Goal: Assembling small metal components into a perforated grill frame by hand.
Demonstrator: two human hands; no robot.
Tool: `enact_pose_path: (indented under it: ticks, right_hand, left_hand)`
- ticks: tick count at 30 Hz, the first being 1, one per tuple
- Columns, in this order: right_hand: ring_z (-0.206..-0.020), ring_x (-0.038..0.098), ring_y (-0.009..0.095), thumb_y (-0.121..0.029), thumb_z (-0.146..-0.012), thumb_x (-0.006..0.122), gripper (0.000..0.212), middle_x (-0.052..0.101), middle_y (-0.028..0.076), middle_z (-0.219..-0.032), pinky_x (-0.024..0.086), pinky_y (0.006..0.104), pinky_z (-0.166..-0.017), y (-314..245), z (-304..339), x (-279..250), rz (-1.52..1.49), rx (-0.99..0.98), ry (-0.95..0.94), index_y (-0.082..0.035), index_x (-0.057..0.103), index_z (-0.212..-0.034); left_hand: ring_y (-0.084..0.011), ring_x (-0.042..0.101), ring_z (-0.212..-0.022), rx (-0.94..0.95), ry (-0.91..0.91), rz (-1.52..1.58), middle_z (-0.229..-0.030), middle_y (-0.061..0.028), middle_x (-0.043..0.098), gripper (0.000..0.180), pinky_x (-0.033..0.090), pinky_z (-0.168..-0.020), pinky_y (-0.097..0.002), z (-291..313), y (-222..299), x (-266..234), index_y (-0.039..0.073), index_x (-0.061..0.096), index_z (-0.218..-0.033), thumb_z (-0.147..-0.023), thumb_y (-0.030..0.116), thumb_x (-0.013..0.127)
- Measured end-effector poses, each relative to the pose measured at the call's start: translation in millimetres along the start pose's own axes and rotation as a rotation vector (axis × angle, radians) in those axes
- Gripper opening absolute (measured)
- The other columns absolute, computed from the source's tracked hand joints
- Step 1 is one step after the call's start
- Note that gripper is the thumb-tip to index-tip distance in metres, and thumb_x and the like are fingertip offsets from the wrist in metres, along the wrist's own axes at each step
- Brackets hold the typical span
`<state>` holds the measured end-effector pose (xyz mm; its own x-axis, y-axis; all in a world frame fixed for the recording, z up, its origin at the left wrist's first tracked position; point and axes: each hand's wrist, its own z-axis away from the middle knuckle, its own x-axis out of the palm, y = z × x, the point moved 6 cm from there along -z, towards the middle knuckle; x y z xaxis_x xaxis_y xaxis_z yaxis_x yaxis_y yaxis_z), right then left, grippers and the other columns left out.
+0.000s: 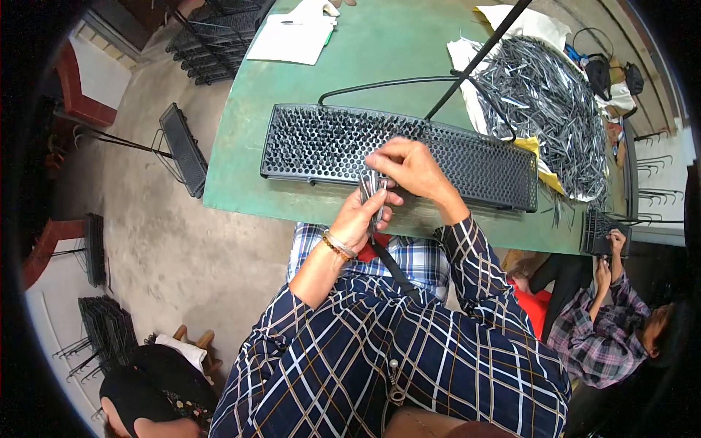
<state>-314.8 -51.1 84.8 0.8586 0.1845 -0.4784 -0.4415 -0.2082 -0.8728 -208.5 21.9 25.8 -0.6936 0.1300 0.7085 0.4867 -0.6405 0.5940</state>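
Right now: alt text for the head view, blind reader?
A person's left hand grips a bunch of thin grey strips; the right hand is in front of a long black gridded tray. The tray rests on a green table, a large pile of similar strips at right, and a co-worker shows at lower right.

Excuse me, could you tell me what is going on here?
A person at a green table holds a bundle of slim grey strips in the left hand. The right hand is just above the bundle, near a black rack full of small holes; whether its fingertips hold a strip is unclear. A large heap of similar strips lies at the table's right. Farther right, a co-worker has both hands at another black rack.
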Motion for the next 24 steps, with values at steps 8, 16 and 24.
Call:
enact_pose_path:
  ticks: [8,16,24]
  right_hand:
    - [-0.056,0.052,0.007,-0.021,-0.083,0.066,0.023,0.061,0.003,-0.062,0.041,0.0232,-0.050,8.9,3.2,-14.5,-0.148,0.166,0.064,0.002,0.068,-0.086]
    - [-0.061,0.059,0.015,-0.017,-0.084,0.064,0.019,0.066,0.011,-0.077,0.046,0.0265,-0.055,9.3,-10.5,-26.9,-0.011,-0.031,0.445,0.001,0.067,-0.090]
    - [-0.066,0.062,0.018,-0.010,-0.085,0.062,0.013,0.066,0.012,-0.083,0.048,0.0277,-0.058,9.9,-5.5,-19.0,0.006,-0.134,0.552,0.001,0.067,-0.091]
  left_hand:
    - [-0.0066,0.047,-0.065,-0.045,0.029,-0.043,-0.092,-0.0066,0.059,0.030,0.039,-0.052,-0.0180,0.6,-4.1,-1.4,0.003,0.049,-0.119,-0.095,0.022,0.049]
    - [-0.0076,0.047,-0.067,-0.115,0.121,-0.041,-0.097,-0.0130,0.061,0.029,0.040,-0.053,-0.0187,-3.4,-16.3,-13.1,-0.002,0.049,-0.117,-0.095,0.016,0.049]
    - [-0.0166,0.062,-0.087,-0.129,0.043,0.035,-0.106,-0.0161,0.061,0.029,0.054,-0.072,-0.0278,-0.9,-17.5,-10.6,-0.003,0.047,-0.118,-0.094,0.012,0.049]
